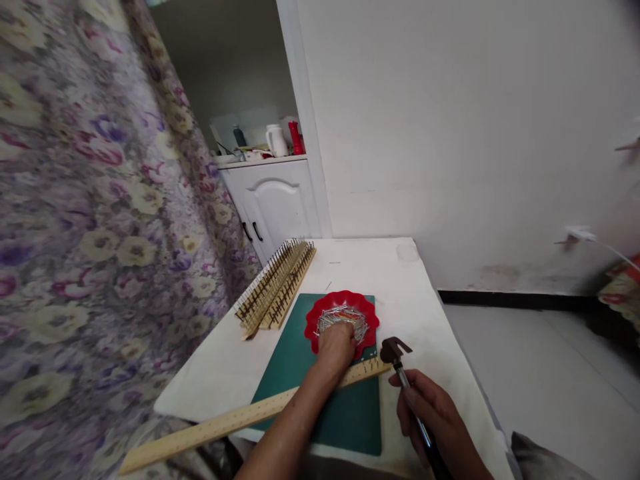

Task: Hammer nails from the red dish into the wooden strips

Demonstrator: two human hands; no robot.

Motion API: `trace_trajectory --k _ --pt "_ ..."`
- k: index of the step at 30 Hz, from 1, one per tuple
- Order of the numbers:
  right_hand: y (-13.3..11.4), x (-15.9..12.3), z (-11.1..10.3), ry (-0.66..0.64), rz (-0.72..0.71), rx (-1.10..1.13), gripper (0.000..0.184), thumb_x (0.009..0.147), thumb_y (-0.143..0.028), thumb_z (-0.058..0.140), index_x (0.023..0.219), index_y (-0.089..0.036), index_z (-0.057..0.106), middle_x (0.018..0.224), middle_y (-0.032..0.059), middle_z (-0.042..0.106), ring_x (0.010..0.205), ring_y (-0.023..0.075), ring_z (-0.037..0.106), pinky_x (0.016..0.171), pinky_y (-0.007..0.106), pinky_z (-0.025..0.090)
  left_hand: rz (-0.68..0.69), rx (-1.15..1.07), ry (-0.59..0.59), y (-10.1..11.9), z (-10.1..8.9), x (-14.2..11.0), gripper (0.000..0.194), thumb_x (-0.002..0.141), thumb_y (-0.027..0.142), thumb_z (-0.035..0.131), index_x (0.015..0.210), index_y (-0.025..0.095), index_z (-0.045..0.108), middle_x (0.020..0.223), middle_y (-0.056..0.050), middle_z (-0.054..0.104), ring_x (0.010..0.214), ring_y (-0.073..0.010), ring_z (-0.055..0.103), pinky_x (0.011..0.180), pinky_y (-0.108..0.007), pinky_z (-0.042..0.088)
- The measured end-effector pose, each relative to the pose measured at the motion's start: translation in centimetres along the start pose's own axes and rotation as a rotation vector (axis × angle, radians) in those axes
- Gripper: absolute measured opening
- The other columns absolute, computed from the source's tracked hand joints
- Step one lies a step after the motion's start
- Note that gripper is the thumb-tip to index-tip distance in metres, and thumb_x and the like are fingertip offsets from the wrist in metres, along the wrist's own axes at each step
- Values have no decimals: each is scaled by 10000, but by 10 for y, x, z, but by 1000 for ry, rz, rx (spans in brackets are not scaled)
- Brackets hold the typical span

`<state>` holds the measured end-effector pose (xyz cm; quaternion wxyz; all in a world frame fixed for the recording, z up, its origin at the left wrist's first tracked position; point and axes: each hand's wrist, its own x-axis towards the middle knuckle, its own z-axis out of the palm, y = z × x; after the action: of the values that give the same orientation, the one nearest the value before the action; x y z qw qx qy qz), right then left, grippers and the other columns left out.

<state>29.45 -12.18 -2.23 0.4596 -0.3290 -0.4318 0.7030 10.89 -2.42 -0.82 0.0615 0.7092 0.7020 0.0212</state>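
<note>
A red scalloped bowl (371,319) stands on the green cutting mat (350,423) with many loose nails (361,328) inside. My left hand (337,343) reaches down into those nails, its fingers curled; the fingertips are hidden, so what they hold does not show. A long, pale wooden strip (250,415) with rows of holes lies slantwise over the mat, passing under my left forearm. Several nails stand upright near its right end. Just right of that end, my right hand (430,407) is wrapped around the handle of a claw hammer (395,350), head upward.
Wooden strips (280,283) full of upright nails lie at the table's back left. A few loose nails rest on the white-covered table (345,267). A floral curtain (125,267) hangs close on the left. A wall (430,133) rises behind, beside a white cabinet (280,200).
</note>
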Motion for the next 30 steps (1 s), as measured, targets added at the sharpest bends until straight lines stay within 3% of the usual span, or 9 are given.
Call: trace_trajectory --k 11,17,20,24,26,30 --pt "-2 -1 0 6 -25 -31 278 881 -431 508 982 -173 487 570 -61 577 289 17 373 273 105 258 -4 0 50 1 -5 -6 165 808 162 485 832 183 647 901 -75 682 874 -215 625 694 -277 419" --pt "9 5 -6 26 -52 -46 321 838 -459 565 978 -188 464 519 -84 553 264 26 372 253 104 247 55 -121 245 -2 -18 -26 156 882 202 411 873 200 567 884 -46 632 778 -175 587 641 -256 380" --pt "11 8 -7 64 -56 -67 359 807 -462 604 994 -191 459 511 -93 542 253 25 368 255 109 241 173 -254 323 1 -22 -50 160 907 201 369 875 198 526 838 -35 600 757 -163 554 654 -249 375" --pt "10 8 -6 112 -77 -101 366 790 -449 630 992 -192 466 513 -106 517 253 20 363 266 112 251 465 -477 211 13 -12 -87 146 909 195 382 870 203 522 839 -31 583 748 -147 537 648 -233 379" --pt "10 7 -5 129 -77 -102 357 793 -431 633 998 -192 463 518 -108 514 256 14 352 272 111 253 511 -533 178 19 -3 -99 145 898 180 398 849 200 534 826 -34 581 761 -150 535 658 -236 381" --pt "11 4 -4 125 -71 -92 357 797 -432 628 1002 -196 457 526 -93 535 259 21 347 281 125 247 478 -683 152 27 14 -110 132 857 152 439 807 184 558 796 -39 578 735 -144 532 644 -237 382"
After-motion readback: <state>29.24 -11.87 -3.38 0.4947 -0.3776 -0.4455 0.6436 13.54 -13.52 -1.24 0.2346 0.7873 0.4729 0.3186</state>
